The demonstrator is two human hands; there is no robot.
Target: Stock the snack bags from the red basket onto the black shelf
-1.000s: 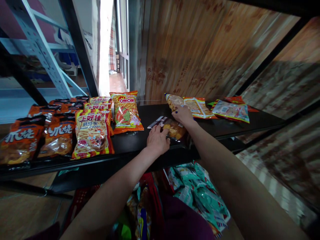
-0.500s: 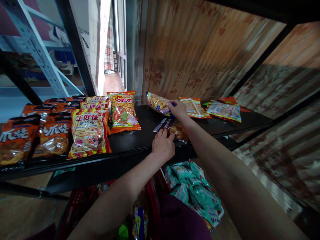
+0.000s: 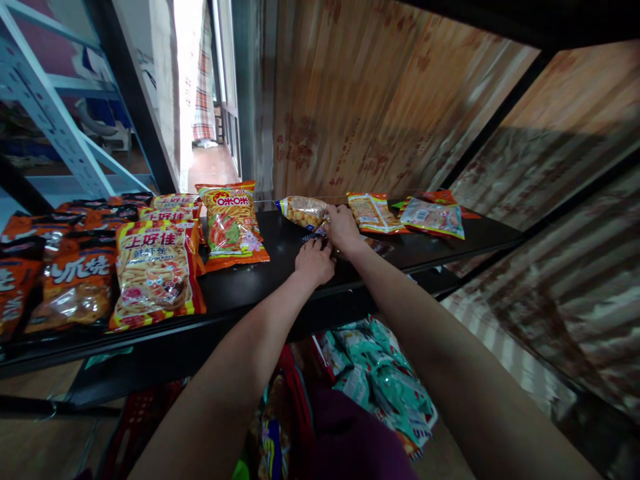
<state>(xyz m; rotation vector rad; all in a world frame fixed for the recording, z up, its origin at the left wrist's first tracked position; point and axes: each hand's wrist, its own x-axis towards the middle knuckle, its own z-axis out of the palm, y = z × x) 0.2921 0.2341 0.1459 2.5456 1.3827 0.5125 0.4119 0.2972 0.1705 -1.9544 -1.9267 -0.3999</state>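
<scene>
Snack bag (image 3: 300, 212) gripped by right hand (image 3: 341, 225), left hand (image 3: 314, 261) flat on shelf (image 3: 250, 283), packets (image 3: 231, 217) alongside

1. The black shelf (image 3: 240, 283) in front of me runs left to right along a wood-panel wall (image 3: 375, 100).
2. On my left sit dark orange snack bags (image 3: 70, 287), lying flat in a row.
3. Just beside them is a yellow-and-red prawn cracker bag (image 3: 156, 270), with more of the same stacked behind it.
4. Next comes an orange bag of stick snacks (image 3: 231, 220), lying propped up at the back.
5. Far right: a flat orange packet (image 3: 373, 212) and a pale packet (image 3: 433, 219), close together.
6. Under the shelf there's a pile of teal packets (image 3: 380, 380) and a red basket (image 3: 145, 420).
7. Top left, a blue-white metal rack (image 3: 45, 113).
</scene>
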